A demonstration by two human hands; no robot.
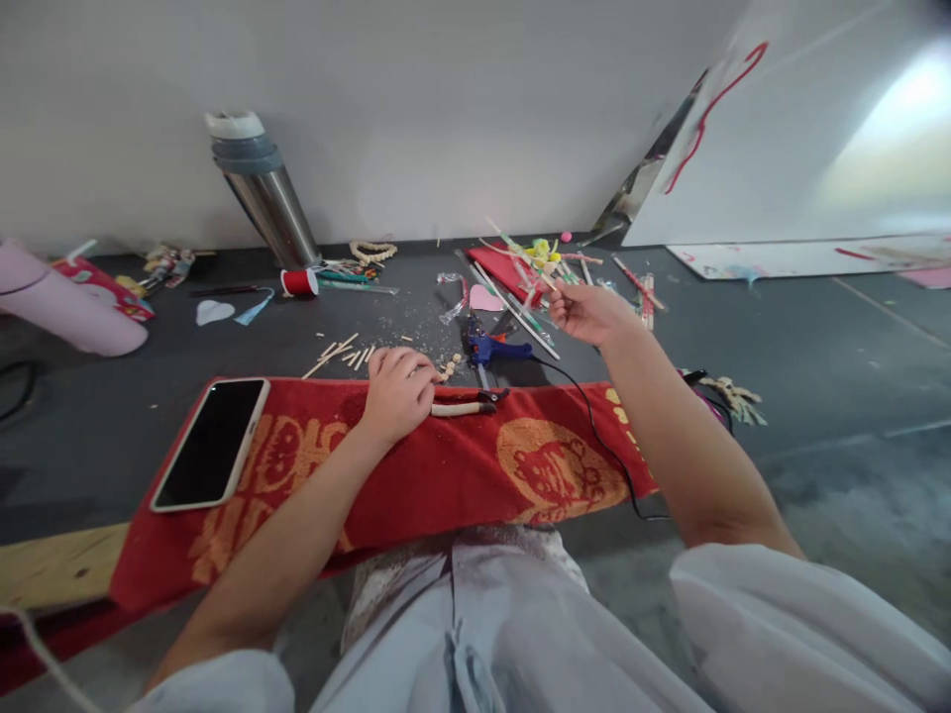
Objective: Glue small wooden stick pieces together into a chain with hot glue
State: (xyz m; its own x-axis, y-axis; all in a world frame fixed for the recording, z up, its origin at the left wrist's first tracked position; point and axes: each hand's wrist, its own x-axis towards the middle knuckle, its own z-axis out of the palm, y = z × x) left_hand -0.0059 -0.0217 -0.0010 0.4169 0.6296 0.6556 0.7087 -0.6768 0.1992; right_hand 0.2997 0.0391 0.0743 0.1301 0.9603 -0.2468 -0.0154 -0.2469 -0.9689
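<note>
My left hand (401, 391) rests at the table's front edge with its fingers curled down. What lies under them is hidden. A small knobbly pale wooden piece (450, 368) shows just beyond its fingertips, and pliers (465, 407) with pale handles lie beside it on the red towel (431, 465). Farther right, my right hand (586, 312) is raised over a pile of craft bits, its fingers pinched on a thin pale stick (548, 281). Between the hands sits a blue glue gun (497, 348). Short cut sticks (334, 352) and crumbs are scattered left of centre.
A phone (212, 446) lies on the towel. Behind stand a steel thermos (264, 188) and a red thread spool (299, 283); a pink bottle (70, 302) leans at left. A black cable (594, 421) crosses the towel. White boards (788, 259) are at right.
</note>
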